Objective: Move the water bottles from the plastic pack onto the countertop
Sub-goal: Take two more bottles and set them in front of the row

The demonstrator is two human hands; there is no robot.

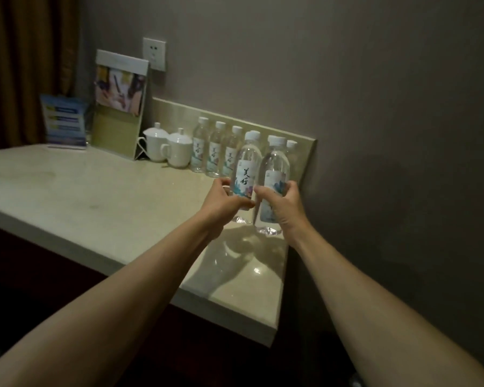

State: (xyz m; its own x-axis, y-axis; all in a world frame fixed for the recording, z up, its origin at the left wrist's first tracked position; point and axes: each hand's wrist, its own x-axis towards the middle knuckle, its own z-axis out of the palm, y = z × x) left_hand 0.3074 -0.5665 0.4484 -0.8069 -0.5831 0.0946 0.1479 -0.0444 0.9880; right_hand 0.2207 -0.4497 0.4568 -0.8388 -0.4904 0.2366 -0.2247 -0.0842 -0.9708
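Hands [221,203] gripping bottles [246,169], bases half-hidden

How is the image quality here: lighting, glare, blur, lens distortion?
Head view: dim, warm lighting with dark corners; small glare spots on the glossy countertop, where the arms cast soft shadows; overall soft focus, though the label on the bottle in the left hand is readable; wide-angle stretch enlarges the forearms; the right hand is slightly blurred.

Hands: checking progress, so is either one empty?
No: the left hand and right hand each grip a water bottle above the countertop.
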